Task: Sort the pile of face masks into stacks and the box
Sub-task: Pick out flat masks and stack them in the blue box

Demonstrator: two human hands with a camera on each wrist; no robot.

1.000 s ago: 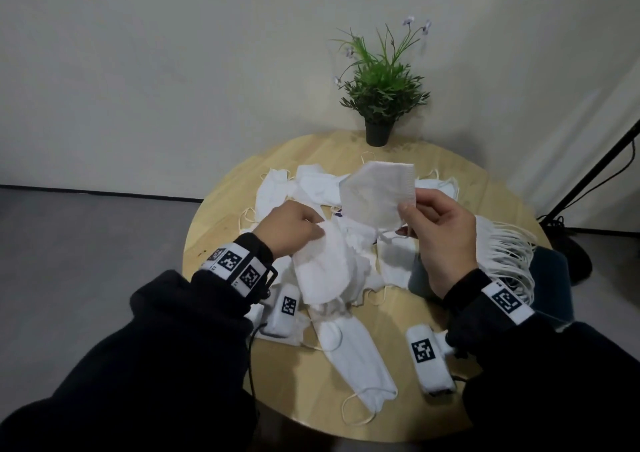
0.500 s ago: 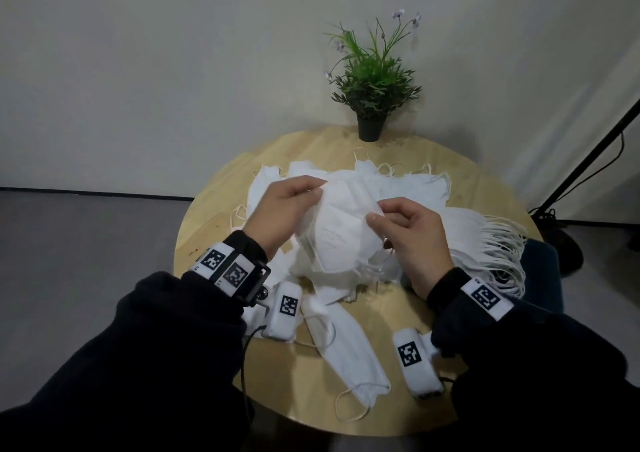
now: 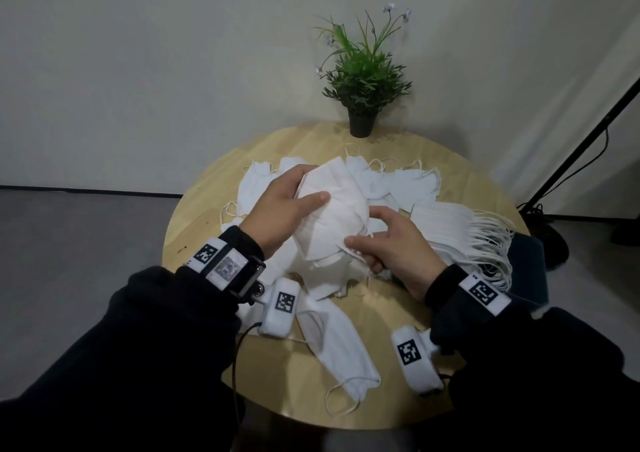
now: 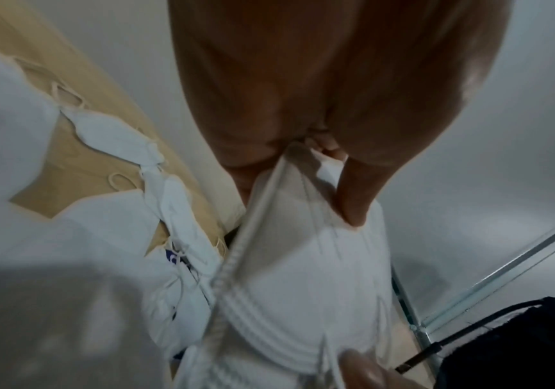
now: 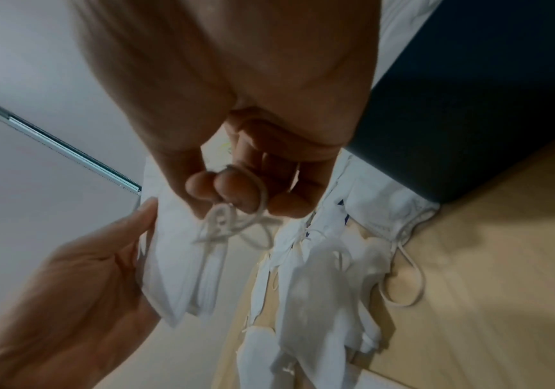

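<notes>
Presently the folded white mask (image 3: 332,216) sits lifted between both hands, just above the loose pile of masks (image 3: 388,184) in the middle of the round wooden table (image 3: 207,209). The left hand (image 3: 280,209) grips its upper left edge, thumb laid flat across the face and fingers curled behind; the left wrist view confirms a pinch along the stitched seam. The right hand (image 3: 394,247) holds the lower right corner, thumb on top, and the right wrist view shows its fingertips (image 5: 233,194) curled with an ear loop (image 5: 236,221) caught around them. In my judgement the step in hand is squaring this one mask before it joins a stack. To do that well, the loop should be freed from the fingers or tucked flat first, since a snagged loop is likely to drag neighbouring masks along. Both edges should be kept taut and level so the fold stays closed on release. A neat stack of flat masks (image 3: 450,229), loops fanned outward, lies just right of the pile, partly over the dark blue box (image 3: 530,268) at the table's right edge. One stray mask (image 3: 336,347) lies nearer the person. A potted plant (image 3: 363,80) stands well apart at the far edge.
</notes>
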